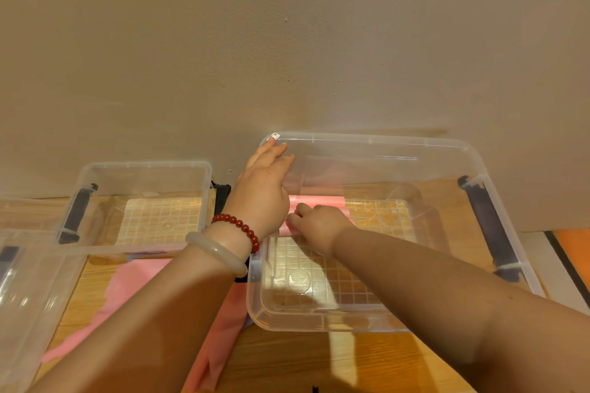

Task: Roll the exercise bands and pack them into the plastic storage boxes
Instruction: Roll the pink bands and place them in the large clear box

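Note:
A large clear plastic box (479, 169) stands on the wooden table at the right. Inside it, against the far left of the floor, lies a rolled pink band (322, 201). My right hand (319, 225) reaches into the box and grips a second pink roll (284, 229) just in front of the first one, fingers curled over it. My left hand (265, 182) rests with straight fingers on the box's far left corner rim. Unrolled pink bands (134, 284) lie flat on the table between the boxes.
A smaller clear box (95, 169) with dark handles stands at the left with nothing inside. Another clear plastic box (28, 297) sits at the far left edge. A beige wall rises directly behind the boxes. The table's right edge meets an orange floor (574, 252).

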